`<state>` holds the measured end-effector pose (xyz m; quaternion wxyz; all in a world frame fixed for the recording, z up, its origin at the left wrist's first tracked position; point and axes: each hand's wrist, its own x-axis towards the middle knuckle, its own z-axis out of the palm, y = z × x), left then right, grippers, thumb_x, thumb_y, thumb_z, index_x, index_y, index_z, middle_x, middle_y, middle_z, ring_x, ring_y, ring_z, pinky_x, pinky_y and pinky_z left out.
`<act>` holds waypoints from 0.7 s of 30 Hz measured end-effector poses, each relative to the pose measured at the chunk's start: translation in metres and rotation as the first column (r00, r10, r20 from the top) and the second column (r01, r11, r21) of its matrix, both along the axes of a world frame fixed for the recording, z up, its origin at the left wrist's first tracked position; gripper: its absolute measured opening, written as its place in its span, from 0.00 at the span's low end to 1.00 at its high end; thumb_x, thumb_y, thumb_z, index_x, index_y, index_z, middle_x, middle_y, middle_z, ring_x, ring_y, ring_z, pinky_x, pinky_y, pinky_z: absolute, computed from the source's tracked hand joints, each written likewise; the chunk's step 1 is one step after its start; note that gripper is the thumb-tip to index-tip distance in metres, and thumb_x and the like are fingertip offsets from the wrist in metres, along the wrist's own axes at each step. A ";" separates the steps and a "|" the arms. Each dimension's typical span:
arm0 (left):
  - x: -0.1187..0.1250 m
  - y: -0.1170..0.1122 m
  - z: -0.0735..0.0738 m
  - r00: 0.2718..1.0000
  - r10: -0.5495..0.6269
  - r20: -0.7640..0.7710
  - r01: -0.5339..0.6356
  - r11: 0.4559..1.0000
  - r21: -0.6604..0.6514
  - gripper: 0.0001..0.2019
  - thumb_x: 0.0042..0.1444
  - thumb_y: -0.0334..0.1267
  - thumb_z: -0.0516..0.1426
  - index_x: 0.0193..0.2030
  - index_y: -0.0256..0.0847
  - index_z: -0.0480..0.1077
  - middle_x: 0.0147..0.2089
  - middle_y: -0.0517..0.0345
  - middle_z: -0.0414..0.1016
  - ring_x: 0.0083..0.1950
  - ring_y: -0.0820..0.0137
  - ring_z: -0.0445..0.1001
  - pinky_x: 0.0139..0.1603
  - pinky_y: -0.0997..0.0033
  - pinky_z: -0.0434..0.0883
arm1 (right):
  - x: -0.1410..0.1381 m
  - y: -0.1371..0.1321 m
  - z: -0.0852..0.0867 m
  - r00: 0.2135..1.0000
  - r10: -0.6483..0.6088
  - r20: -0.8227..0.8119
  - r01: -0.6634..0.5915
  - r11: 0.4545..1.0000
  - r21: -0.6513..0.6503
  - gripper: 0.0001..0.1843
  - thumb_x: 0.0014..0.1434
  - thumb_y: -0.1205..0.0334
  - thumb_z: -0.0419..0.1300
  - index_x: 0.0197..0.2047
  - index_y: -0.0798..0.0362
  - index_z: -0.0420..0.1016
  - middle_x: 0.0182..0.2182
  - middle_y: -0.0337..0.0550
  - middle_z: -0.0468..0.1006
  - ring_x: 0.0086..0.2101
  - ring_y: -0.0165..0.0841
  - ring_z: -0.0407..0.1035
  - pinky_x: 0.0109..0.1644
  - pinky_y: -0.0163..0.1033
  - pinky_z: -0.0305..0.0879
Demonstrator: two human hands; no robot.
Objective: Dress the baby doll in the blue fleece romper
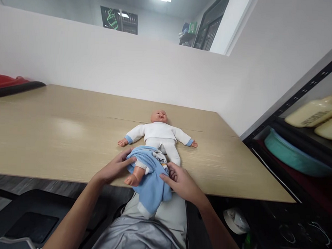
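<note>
Blue pants (154, 184) lay bunched at lower centre, the doll's (159, 131) one bare foot (134, 178) through them; the step seemed to be dressing, the loose cuff (145, 210) likely needing gathering for the other leg (173, 154). At the bench (72, 150) edge, the left hand (120, 163) gripped the pants, the right hand (181, 182) pinched their other side.

The left hand (117, 168), left of centre, stretches its thumb (130, 161) rightward; the right hand (182, 181), right of centre, curls its fingers (173, 169), palm inward. Bare left forearm (80, 208) and right forearm (213, 222) slant inward from the frame's bottom edge.
</note>
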<state>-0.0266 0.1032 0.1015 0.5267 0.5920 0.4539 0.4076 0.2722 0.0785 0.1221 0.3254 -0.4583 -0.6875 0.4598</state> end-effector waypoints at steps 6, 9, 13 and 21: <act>-0.003 -0.004 0.017 0.973 -0.122 -0.194 0.133 0.990 0.042 0.28 0.66 0.59 0.61 0.67 0.49 0.69 0.71 0.51 0.73 0.73 0.51 0.68 0.76 0.50 0.66 | 0.000 0.001 -0.018 0.975 0.026 -0.221 -0.039 0.998 -0.054 0.20 0.68 0.41 0.63 0.51 0.48 0.75 0.41 0.40 0.78 0.45 0.39 0.73 0.49 0.41 0.72; 0.006 -0.004 0.037 0.945 -0.095 -0.314 0.167 0.963 0.211 0.29 0.66 0.57 0.61 0.69 0.49 0.66 0.73 0.50 0.69 0.76 0.51 0.63 0.79 0.48 0.60 | -0.004 0.004 -0.024 0.938 0.016 -0.347 -0.045 0.996 -0.076 0.19 0.69 0.42 0.64 0.53 0.46 0.71 0.43 0.40 0.76 0.48 0.38 0.72 0.51 0.40 0.71; 0.038 0.006 0.066 0.895 -0.123 -0.430 0.286 0.897 0.337 0.36 0.60 0.57 0.67 0.71 0.49 0.65 0.73 0.47 0.68 0.75 0.50 0.64 0.75 0.50 0.64 | -0.007 0.001 -0.019 0.907 0.043 -0.420 -0.101 0.988 -0.116 0.20 0.68 0.44 0.66 0.53 0.44 0.67 0.46 0.38 0.74 0.47 0.35 0.72 0.53 0.39 0.70; 0.088 0.045 0.077 0.640 -0.463 -0.614 0.646 0.757 0.102 0.26 0.53 0.54 0.71 0.55 0.45 0.78 0.51 0.55 0.81 0.52 0.56 0.79 0.52 0.63 0.73 | 0.009 -0.009 -0.015 0.925 0.060 -0.376 -0.106 0.989 -0.104 0.23 0.65 0.46 0.70 0.52 0.43 0.63 0.50 0.40 0.76 0.51 0.36 0.74 0.57 0.43 0.71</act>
